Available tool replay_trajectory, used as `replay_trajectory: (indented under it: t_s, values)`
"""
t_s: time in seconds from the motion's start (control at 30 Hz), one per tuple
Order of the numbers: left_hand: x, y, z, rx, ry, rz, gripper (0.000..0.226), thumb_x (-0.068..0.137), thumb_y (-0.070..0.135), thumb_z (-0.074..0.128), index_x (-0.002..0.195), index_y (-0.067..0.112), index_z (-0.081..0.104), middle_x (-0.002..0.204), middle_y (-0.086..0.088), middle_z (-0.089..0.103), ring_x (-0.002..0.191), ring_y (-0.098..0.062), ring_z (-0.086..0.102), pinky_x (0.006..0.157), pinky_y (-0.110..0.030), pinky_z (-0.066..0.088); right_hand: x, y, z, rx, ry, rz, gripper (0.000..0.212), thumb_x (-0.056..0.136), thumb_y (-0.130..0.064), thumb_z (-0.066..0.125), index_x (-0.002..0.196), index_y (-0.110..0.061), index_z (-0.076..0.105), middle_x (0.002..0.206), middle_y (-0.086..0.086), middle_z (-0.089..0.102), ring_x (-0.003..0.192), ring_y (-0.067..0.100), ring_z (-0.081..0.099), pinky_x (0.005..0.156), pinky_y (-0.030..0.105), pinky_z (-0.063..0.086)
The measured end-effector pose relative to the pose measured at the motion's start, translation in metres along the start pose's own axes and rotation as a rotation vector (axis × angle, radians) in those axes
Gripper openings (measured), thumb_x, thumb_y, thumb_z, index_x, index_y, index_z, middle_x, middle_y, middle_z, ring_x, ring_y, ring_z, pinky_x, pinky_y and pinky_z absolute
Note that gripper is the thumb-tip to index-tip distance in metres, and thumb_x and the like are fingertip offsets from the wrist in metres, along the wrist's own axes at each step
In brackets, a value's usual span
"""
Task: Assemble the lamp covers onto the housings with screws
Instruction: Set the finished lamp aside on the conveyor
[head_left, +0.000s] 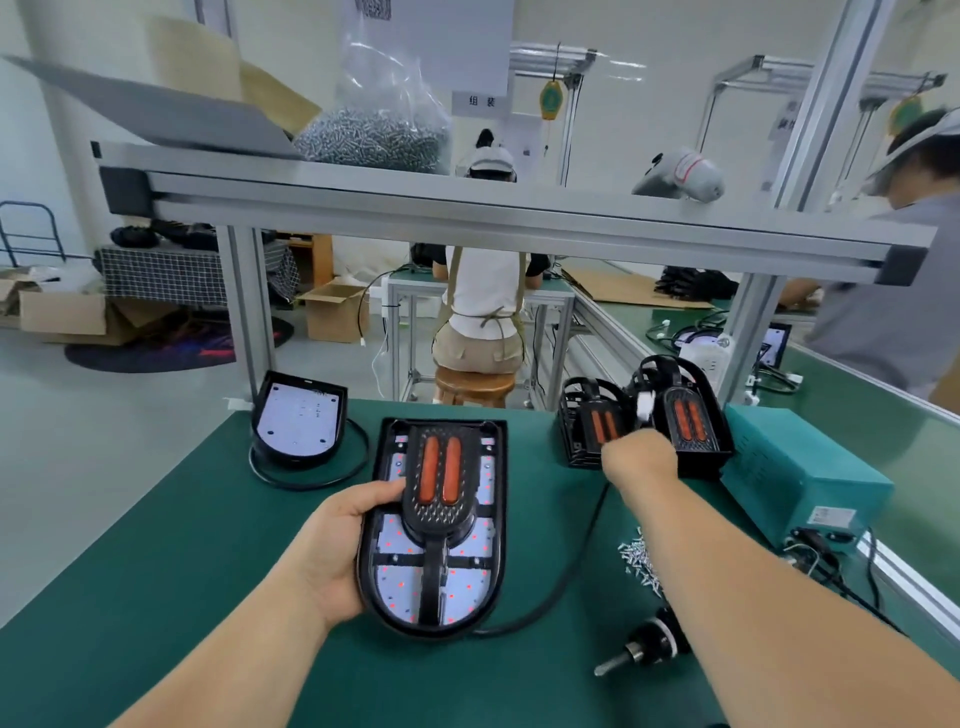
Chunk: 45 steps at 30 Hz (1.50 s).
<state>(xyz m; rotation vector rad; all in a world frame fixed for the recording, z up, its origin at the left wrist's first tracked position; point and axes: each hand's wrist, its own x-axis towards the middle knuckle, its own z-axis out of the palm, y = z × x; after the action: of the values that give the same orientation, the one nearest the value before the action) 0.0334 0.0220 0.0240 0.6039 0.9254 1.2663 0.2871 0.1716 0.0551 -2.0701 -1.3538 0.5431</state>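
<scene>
The small white sign in the background reads 组装; the label on the teal box is illegible.

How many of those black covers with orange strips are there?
3. One cover lies on the housing gripped by the left hand; two stand side by side at the right rear, past the right hand. Others may be hidden behind.

The green bench carries a lamp housing at centre, a second housing far left, stacked covers, a teal box, loose screws and an electric screwdriver.
</scene>
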Motion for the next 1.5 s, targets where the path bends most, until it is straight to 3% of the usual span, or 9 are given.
replay_trajectory:
  t_s: [0.3,0.47,0.57,0.67,0.77,0.9,1.0,1.13,1.5]
  values:
    - [0.018,-0.014,0.042,0.302,-0.023,-0.209,0.029,0.087,0.018,0.057,0.079,0.002,0.080,0.093,-0.022,0.075,0.075,-0.032,0.075,0.069,-0.038,0.060,-0.043,-0.067,-0.020,0.988,-0.279,-0.293,0.019,0.096,0.004,0.056,0.087,-0.013,0.054,0.098,0.008,0.059,0.074,0.015,0.064,0.075,0.026,0.059]
    - [0.027,-0.018,0.049,0.110,0.056,-0.182,0.049,0.103,0.042,0.046,0.108,0.001,0.071,0.107,-0.024,0.072,0.096,-0.036,0.072,0.090,-0.050,0.055,-0.110,-0.058,-0.013,0.495,-0.333,-0.983,0.022,0.083,0.009,0.063,0.078,-0.013,0.062,0.086,0.010,0.067,0.082,0.022,0.064,0.081,0.035,0.054]
    - [0.027,-0.016,0.045,-0.105,0.097,-0.146,0.053,0.104,0.043,0.040,0.097,-0.001,0.068,0.077,-0.023,0.073,0.064,-0.032,0.074,0.051,-0.040,0.059,-0.138,-0.037,-0.001,0.162,-0.366,-1.399,0.027,0.071,0.013,0.054,0.083,-0.005,0.069,0.091,0.012,0.067,0.091,0.027,0.061,0.084,0.040,0.051]
    - [0.025,-0.020,0.038,-0.249,0.100,-0.099,0.083,0.078,0.079,0.049,0.075,0.002,0.080,0.081,-0.019,0.076,0.066,-0.030,0.075,0.046,-0.038,0.057,-0.148,-0.019,0.007,-0.030,-0.387,-1.512,0.031,0.076,0.010,0.051,0.097,0.000,0.073,0.105,0.017,0.069,0.106,0.032,0.061,0.096,0.045,0.048]
    - [0.020,-0.025,0.035,-0.276,0.073,-0.048,0.058,0.079,0.063,0.065,0.072,0.009,0.082,0.080,-0.013,0.076,0.067,-0.027,0.075,0.050,-0.034,0.058,-0.151,-0.014,0.008,-0.103,-0.333,-1.562,0.040,0.079,0.003,0.048,0.108,-0.001,0.074,0.109,0.016,0.073,0.116,0.033,0.059,0.106,0.042,0.042]
    - [0.017,-0.023,0.040,-0.185,0.042,-0.002,0.035,0.088,0.035,0.059,0.080,0.007,0.080,0.081,-0.018,0.076,0.066,-0.031,0.074,0.051,-0.037,0.059,-0.143,-0.009,0.004,0.182,-0.191,-1.386,0.032,0.078,-0.010,0.056,0.102,-0.010,0.078,0.107,0.007,0.075,0.112,0.024,0.063,0.100,0.035,0.045]
    - [0.016,-0.014,0.042,-0.143,0.015,0.001,0.041,0.091,0.039,0.056,0.084,0.009,0.082,0.096,-0.022,0.075,0.076,-0.036,0.075,0.057,-0.043,0.060,-0.122,-0.005,0.001,0.624,-0.073,-0.673,0.036,0.092,-0.025,0.062,0.128,-0.021,0.066,0.136,-0.004,0.061,0.125,0.004,0.051,0.114,0.033,0.037]
    - [0.022,-0.003,0.056,-0.126,0.015,0.040,0.052,0.100,0.041,0.045,0.082,0.010,0.082,0.095,-0.022,0.075,0.077,-0.036,0.075,0.054,-0.042,0.059,-0.116,0.006,0.009,1.008,-0.857,0.181,0.061,0.096,-0.063,0.042,0.131,-0.019,0.063,0.126,0.010,0.068,0.116,0.031,0.064,0.107,0.050,0.044]
    - [0.029,-0.029,0.106,0.193,0.066,0.154,0.062,0.099,0.025,0.058,0.154,0.013,0.031,0.136,-0.015,0.061,0.107,-0.040,0.068,0.071,-0.055,0.060,-0.106,0.044,-0.014,1.458,-0.512,0.038,0.039,0.104,-0.027,0.042,0.121,-0.001,0.067,0.118,0.021,0.070,0.115,0.040,0.063,0.103,0.054,0.048]
